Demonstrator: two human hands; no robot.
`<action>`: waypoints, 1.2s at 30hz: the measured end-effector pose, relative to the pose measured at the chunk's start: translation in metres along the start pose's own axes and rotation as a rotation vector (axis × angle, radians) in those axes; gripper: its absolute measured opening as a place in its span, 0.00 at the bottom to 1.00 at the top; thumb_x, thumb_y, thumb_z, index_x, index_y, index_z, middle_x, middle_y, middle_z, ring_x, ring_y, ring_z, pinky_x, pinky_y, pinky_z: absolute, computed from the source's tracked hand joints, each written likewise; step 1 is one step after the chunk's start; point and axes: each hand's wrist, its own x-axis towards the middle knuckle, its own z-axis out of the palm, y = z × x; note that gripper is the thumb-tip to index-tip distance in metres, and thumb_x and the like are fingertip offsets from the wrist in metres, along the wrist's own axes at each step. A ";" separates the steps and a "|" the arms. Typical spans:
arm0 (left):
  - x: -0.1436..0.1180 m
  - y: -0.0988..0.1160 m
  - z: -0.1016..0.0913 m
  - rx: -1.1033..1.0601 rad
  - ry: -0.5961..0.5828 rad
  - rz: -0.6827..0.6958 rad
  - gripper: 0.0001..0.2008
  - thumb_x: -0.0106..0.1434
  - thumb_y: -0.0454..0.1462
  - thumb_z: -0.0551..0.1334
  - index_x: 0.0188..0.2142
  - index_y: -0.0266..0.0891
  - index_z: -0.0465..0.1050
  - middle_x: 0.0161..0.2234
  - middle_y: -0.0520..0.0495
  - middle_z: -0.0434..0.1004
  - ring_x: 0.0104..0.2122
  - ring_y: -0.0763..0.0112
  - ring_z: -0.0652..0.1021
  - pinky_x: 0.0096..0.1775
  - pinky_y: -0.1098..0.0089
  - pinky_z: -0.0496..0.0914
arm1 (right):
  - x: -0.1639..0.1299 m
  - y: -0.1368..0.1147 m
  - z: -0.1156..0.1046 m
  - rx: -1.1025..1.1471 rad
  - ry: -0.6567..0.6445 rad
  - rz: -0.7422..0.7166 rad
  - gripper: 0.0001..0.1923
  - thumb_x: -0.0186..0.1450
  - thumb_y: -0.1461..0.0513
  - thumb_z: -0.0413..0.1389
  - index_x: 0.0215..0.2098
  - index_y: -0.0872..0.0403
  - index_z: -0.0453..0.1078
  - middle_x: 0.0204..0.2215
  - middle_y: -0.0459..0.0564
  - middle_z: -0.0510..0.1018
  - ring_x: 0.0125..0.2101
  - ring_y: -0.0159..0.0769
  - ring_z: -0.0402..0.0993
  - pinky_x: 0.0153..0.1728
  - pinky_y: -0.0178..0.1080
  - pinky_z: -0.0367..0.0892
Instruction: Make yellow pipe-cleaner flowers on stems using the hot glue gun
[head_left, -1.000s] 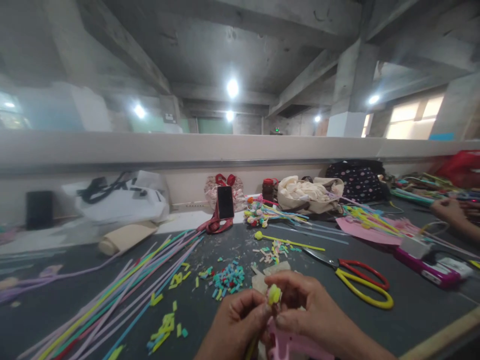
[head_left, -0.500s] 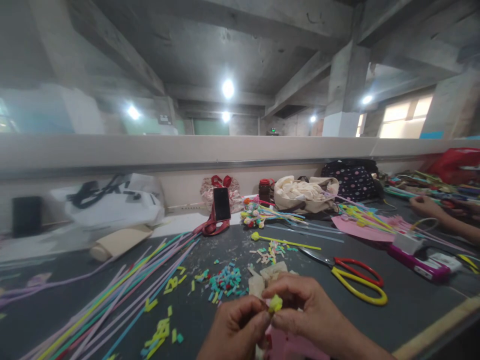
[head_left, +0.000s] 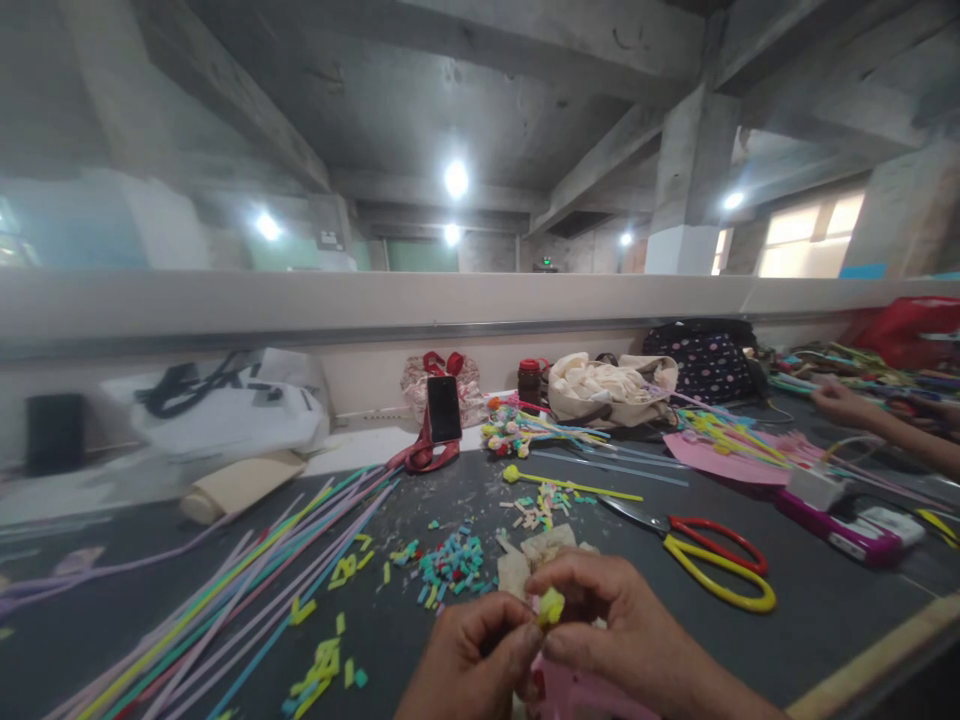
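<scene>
My left hand (head_left: 469,660) and right hand (head_left: 611,625) pinch a small yellow-green bead (head_left: 551,605) between closed fingertips, low over the dark worktable (head_left: 817,610). A pink object (head_left: 577,692) lies just beneath. Yellow-handled scissors (head_left: 705,565) rest to the right, coloured straws (head_left: 247,590) fan out to the left.

Straws (head_left: 225,590) left, scissors (head_left: 705,560) right of hands

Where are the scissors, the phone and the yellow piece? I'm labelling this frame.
scissors (head_left: 720,572): head view, on the handles.
phone (head_left: 443,408): head view, screen middle.
yellow piece (head_left: 551,606): head view, its middle, between both hands.
</scene>
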 end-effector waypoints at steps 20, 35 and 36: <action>0.012 -0.028 -0.012 -0.309 -0.287 -0.169 0.19 0.45 0.50 0.63 0.20 0.34 0.68 0.11 0.53 0.66 0.11 0.83 0.61 0.17 0.78 0.49 | 0.005 0.019 0.001 0.503 -0.061 0.120 0.17 0.54 0.53 0.57 0.32 0.59 0.75 0.10 0.42 0.67 0.08 0.21 0.58 0.09 0.25 0.55; 0.015 -0.032 -0.012 -0.211 -0.269 -0.140 0.21 0.43 0.51 0.63 0.19 0.33 0.69 0.11 0.54 0.64 0.14 0.82 0.61 0.18 0.78 0.51 | 0.006 0.022 0.004 0.512 -0.057 0.129 0.12 0.54 0.56 0.58 0.29 0.58 0.74 0.15 0.43 0.70 0.09 0.21 0.60 0.09 0.24 0.56; 0.016 -0.032 -0.012 -0.205 -0.271 -0.142 0.21 0.44 0.51 0.63 0.19 0.33 0.69 0.11 0.54 0.64 0.13 0.82 0.61 0.18 0.78 0.50 | 0.005 0.022 0.005 0.505 -0.058 0.127 0.12 0.55 0.56 0.58 0.29 0.58 0.74 0.14 0.43 0.70 0.09 0.21 0.60 0.09 0.24 0.56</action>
